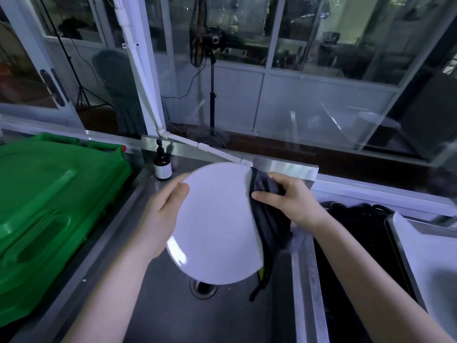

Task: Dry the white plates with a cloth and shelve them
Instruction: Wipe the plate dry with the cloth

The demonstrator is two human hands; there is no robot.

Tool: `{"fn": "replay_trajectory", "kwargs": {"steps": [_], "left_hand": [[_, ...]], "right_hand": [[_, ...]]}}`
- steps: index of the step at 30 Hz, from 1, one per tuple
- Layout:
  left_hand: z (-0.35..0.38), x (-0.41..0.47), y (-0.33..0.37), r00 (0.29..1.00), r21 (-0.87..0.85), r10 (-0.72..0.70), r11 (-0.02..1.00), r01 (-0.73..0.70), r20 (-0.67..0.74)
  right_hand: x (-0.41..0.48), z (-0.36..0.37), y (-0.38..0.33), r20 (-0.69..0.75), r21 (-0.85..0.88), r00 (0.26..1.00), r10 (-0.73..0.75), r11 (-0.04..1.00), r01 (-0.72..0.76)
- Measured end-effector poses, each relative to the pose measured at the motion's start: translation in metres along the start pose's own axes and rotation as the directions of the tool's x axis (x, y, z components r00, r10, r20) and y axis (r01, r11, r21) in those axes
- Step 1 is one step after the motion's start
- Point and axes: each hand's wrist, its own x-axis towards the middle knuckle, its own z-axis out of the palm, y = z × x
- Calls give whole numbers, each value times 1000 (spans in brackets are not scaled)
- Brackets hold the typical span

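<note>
**Q:** Where is the plate?

**A:** A round white plate (217, 224) is held in the air over a steel sink (222, 318). It is tilted, with its face turned toward the viewer. It partly hides the drain (202, 289) below it.

**Q:** What are the hands doing?

**A:** The left hand (160, 214) holds the plate's left rim. The thumb lies on the face and the fingers are hidden behind, so its grip is clenched on the plate. The right hand (289, 199) has its grip closed on a dark grey cloth (269, 219). The thumb and curled fingers pinch the cloth against the plate's right rim.

**Q:** How does the cloth lie?

**A:** It wraps over the right edge of the plate. The rest hangs down behind the plate and beside it, toward the sink.

**Q:** What else is nearby?

**A:** The sink is set in a steel bench (305, 280). A brown pump bottle (162, 164) stands upright at the sink's back left corner, just beyond the left hand. A large green plastic bin (49, 194) fills the left side, beside the bench. To the right, past a second dark basin, is a metal tray (420, 256) with a pale lining. Glass panels stand behind the bench, and a black pedestal fan (200, 33) is visible through them.
</note>
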Motion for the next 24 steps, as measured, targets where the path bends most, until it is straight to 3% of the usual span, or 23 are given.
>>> {"fn": "replay_trajectory", "kwargs": {"steps": [3,5,7,9,11,13,15,19,21,24], "left_hand": [[3,-1,-6,986,-154,-68,987,45,-150],[3,-2,-9,989,-141,-87,988,69,-122],[-3,-1,-8,997,-59,-67,996,66,-22],[-9,3,-3,993,51,-53,998,48,102],[-10,11,4,974,179,-74,983,35,212],[-8,18,12,951,340,-77,940,-31,299],[-4,26,18,946,418,-62,905,-81,319],[-6,29,16,980,305,-100,951,43,174],[-4,15,4,995,120,-92,989,89,21],[23,-16,-22,963,-111,-104,991,78,-247]], "right_hand": [[-27,22,23,-153,341,972,180,933,-119],[-39,37,31,-171,444,942,288,876,-187],[-39,38,31,-160,451,941,298,870,-199],[-31,28,23,-125,376,972,199,916,-139],[-17,18,10,-12,144,998,59,988,-57],[-4,18,-3,118,-83,993,1,996,9],[3,21,-8,140,-188,990,-12,982,38],[0,19,-2,14,-105,1000,-18,994,19],[-6,19,9,-146,105,988,53,994,-38],[-18,35,21,-321,520,902,290,850,-88]]}}
